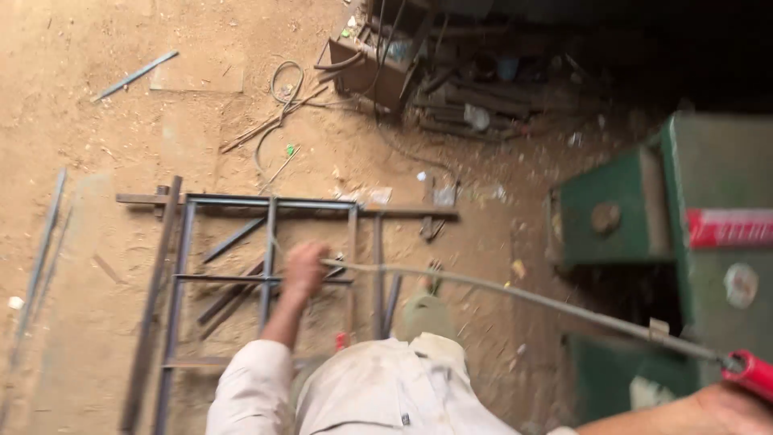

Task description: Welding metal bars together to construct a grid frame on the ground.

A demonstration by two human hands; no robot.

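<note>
pale work clothes (378,395) fill the bottom edge closest to the lens, and at the lower right the right hand (725,407) shows only in part beside a red handle (753,372); whether its fingers are closed on that handle cannot be told. from the handle a long grey cable (515,294) runs left across the view to the left hand (304,270), whose fingers are curled shut around its far end. that hand hangs above a welded frame of dark steel bars (266,278) lying flat on the sandy dirt floor (105,145), the cable's end just over the frame's middle. loose metal strips (135,75) and a coil of wire (283,84) lie scattered on the dirt farther off. a green machine (636,209) stands at the right, and a dark heap of scrap metal (451,80) sits at the top.
</note>
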